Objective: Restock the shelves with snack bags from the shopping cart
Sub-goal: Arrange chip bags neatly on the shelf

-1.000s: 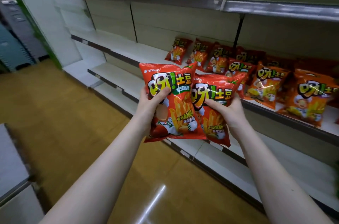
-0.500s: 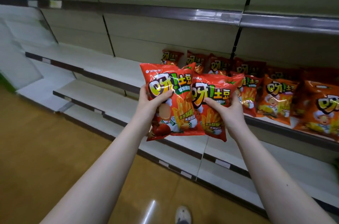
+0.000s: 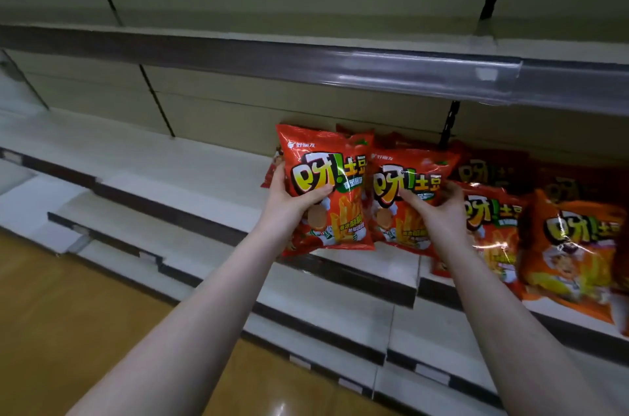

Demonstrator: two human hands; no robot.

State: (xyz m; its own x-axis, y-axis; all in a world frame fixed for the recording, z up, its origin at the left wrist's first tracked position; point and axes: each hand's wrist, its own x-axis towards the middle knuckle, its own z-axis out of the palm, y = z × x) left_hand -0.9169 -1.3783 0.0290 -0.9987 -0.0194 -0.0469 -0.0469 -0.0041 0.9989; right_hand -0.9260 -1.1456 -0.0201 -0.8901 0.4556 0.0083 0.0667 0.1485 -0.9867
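Head: bags [image 3: 340,218] nearer shelf [image 3: 204,170] vs prev.

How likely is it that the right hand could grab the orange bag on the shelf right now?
Probably not yet: the right hand is full, gripping a red snack bag. The orange bag itself sits unblocked at the front of the shelf, just to its right, so once freed, likely yes.

A hidden bag [image 3: 270,174] behind the left bag [image 3: 326,191] shows only a red sliver. The back-row bags [image 3: 493,170] sit in shadow, with dim print, and are partly covered by the right bag [image 3: 408,197]. The picture's right edge cuts off an end bag [image 3: 622,313]. The shelf labels [image 3: 299,362] are too small to read.
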